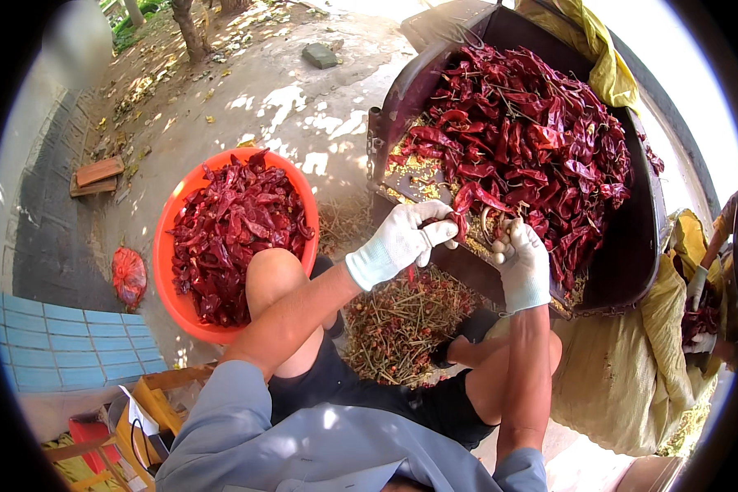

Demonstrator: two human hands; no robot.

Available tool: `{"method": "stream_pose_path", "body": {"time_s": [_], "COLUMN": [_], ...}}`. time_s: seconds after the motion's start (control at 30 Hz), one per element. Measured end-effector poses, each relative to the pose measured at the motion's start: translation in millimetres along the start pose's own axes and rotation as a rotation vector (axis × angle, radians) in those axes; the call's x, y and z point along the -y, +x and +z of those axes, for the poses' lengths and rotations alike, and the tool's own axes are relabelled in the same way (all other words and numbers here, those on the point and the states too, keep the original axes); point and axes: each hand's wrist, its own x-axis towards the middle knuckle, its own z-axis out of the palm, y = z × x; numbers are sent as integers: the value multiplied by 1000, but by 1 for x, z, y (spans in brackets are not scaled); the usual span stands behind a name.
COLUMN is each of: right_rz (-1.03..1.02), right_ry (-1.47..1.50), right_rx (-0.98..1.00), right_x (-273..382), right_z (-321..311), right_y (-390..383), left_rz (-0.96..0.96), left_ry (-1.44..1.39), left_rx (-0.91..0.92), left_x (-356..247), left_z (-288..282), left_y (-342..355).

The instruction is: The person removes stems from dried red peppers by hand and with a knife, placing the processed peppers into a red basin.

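My left hand point(402, 242), in a white glove with a pale cuff, grips a dark red dried chilli point(459, 221) at the front edge of a dark metal bin point(640, 246) heaped with red chillies point(533, 131). My right hand point(517, 262), gloved alike, is closed just right of it, fingertips by some pale curled stems; what it holds is unclear. Loose yellow seeds point(414, 176) lie inside the bin's left part. An orange basin point(172, 275) of red chilli pods stands at my left knee, and dry stalks point(398, 328) are piled between my legs.
At the right are yellow sacks point(594, 385) and another person's gloved hand point(697, 287) over chillies. At left lie a red bag point(129, 275), wooden blocks point(98, 172) and a blue tiled surface point(74, 344). A stone point(320, 55) and tree trunk point(190, 33) are farther back.
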Motion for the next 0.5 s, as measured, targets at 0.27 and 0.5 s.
{"method": "stream_pose_path", "body": {"time_s": [0.27, 0.5], "right_rz": [-335, -1255], "right_ry": [-1181, -753], "right_rx": [136, 535], "right_x": [23, 124], "right_z": [18, 97], "right_y": [-59, -185], "left_rz": [-106, -107], "left_ry": [-566, -514], "left_rx": [108, 63], "left_x": [-6, 2], "left_z": [-7, -5], "left_y": [2, 14]}}
